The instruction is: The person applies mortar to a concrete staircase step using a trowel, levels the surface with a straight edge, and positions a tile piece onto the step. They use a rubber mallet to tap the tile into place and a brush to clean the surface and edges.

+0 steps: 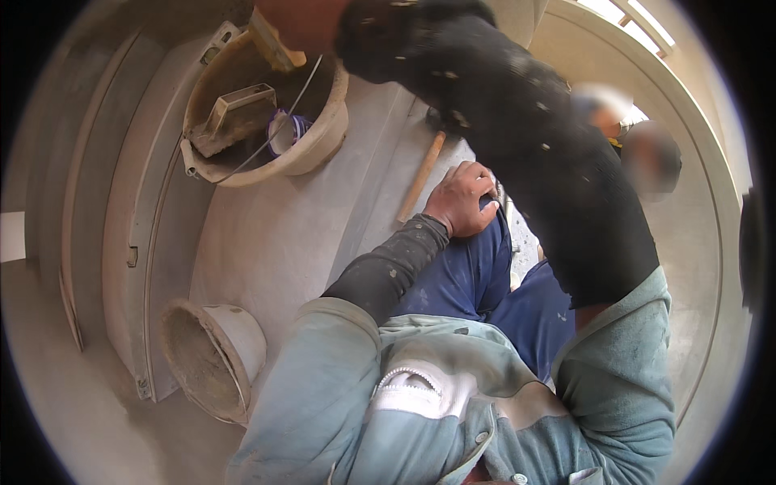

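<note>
My right arm, in a black sleeve, stretches across to the upper left. At its end my right hand (301,24), cut off by the top edge and smeared, is closed on a tan block-like tool (275,42) over the rim of a large bucket (327,133). Inside that bucket lie a plastering float with a boxy handle (241,99) and a purple and white roll (288,132). My left hand (465,200) rests on my blue-trousered knee with its fingers curled in; what they hold, if anything, is hidden. Near it lies a hammer-like wooden handle (422,176).
A smaller, mortar-stained bucket (234,343) lies tilted at the lower left. Long pale panels (166,202) stand along the left side. A co-worker (638,145) is at the upper right, beyond my right arm. A curved pale wall (687,242) runs down the right.
</note>
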`<action>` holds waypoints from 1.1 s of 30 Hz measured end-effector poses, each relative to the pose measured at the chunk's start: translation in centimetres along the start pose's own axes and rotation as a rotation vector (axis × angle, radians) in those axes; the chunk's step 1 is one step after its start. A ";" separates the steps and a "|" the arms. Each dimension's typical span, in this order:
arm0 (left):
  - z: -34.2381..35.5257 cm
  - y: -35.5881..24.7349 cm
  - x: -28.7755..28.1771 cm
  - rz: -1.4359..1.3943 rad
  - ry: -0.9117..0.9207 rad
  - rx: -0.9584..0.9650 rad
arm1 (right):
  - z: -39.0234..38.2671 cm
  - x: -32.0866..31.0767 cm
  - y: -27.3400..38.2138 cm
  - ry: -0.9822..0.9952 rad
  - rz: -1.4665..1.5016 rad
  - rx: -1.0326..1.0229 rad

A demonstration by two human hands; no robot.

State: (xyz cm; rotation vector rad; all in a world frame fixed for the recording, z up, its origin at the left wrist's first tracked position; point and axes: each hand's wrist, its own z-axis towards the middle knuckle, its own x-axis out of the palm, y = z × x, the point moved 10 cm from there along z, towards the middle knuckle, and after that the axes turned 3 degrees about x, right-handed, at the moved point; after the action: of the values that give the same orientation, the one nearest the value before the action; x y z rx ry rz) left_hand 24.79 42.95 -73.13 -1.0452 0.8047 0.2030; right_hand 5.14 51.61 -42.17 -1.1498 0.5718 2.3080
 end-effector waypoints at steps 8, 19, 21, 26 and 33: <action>-3.5 6.4 5.1 0.279 0.190 -0.006 | -1.9 10.3 0.1 0.365 0.042 0.083; -2.4 3.7 1.0 0.218 0.000 0.101 | -3.8 0.9 -5.0 0.373 -0.092 0.058; -1.3 1.3 1.8 0.003 0.029 0.072 | -5.7 -0.2 -7.8 0.376 -0.089 0.116; -1.7 0.9 0.1 -0.034 -0.006 0.127 | -12.8 -6.1 -13.0 0.289 0.033 0.151; -1.2 0.3 0.7 -0.042 0.008 0.202 | -45.4 -21.8 -18.0 0.109 0.141 0.860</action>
State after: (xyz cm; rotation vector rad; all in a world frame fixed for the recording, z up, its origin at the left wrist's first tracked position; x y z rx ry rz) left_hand 24.55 41.90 -74.11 -0.8718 0.7926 0.0794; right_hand 54.88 34.94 -52.22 -0.8078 1.5274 1.7608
